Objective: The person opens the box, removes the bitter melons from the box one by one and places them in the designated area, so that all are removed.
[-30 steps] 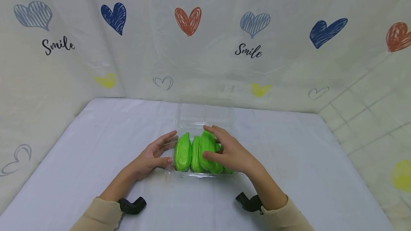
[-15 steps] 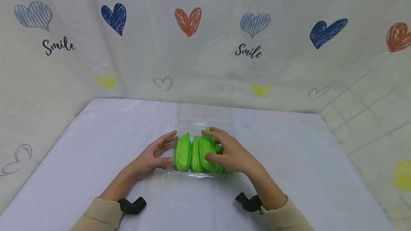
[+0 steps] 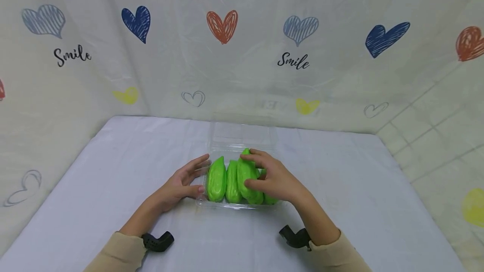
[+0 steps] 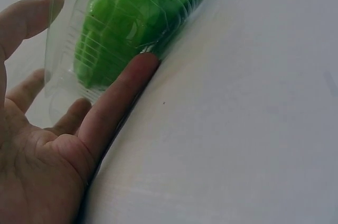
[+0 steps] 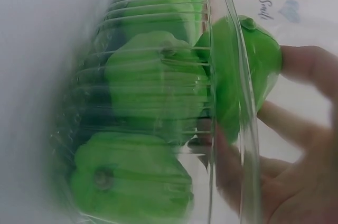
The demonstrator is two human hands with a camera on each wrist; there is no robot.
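We clamp the raised green fruit [image 3: 245,175] with the right hand [image 3: 276,179], thumb opposing fingers, above the other green fruits [image 3: 217,181] in the clear container [image 3: 237,206]. The left hand [image 3: 175,187], fingers apart, touches the container's left side, apparently to steady it. Behind, the folded-back lid [image 3: 242,135] leaves access from above.

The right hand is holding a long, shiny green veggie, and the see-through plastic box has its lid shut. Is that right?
Not quite: the see-through plastic lid isn't shut. The head view shows it open, behind the see-through plastic box. The right hand is holding a long, shiny green veggie, as you said.
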